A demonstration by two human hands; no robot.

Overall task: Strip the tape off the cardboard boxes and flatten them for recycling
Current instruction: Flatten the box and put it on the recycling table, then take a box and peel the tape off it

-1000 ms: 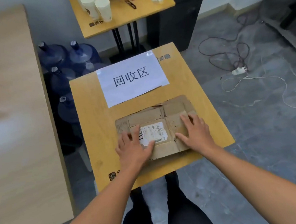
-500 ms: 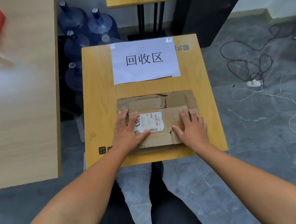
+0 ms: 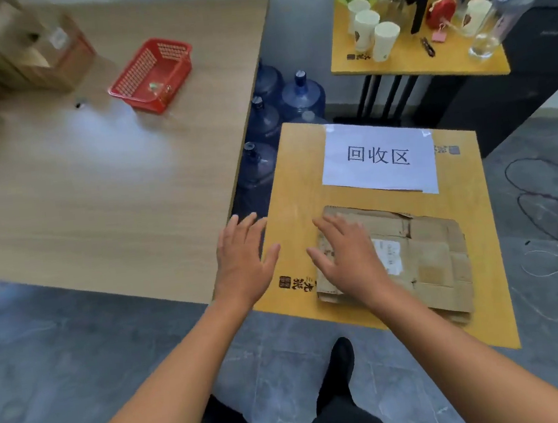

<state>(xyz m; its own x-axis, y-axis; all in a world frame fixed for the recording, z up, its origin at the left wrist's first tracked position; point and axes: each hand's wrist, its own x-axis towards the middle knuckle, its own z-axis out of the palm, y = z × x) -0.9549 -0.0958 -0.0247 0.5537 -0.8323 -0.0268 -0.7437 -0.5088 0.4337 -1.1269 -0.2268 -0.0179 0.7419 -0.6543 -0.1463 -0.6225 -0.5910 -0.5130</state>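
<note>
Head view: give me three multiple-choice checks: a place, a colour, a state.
1. Where does the flattened box lie? A: on the small yellow table, below the paper sign. B: on a chair. C: on the floor.
2. What colour is the basket? A: blue. B: red. C: green.
3. How is the left hand? A: gripping the box. B: pinching tape. C: open, beside the box.
Key: 1 A, the cardboard rests flat under the sign; 2 B, its mesh is plainly red; 3 C, its fingers are straight, off the cardboard.
</note>
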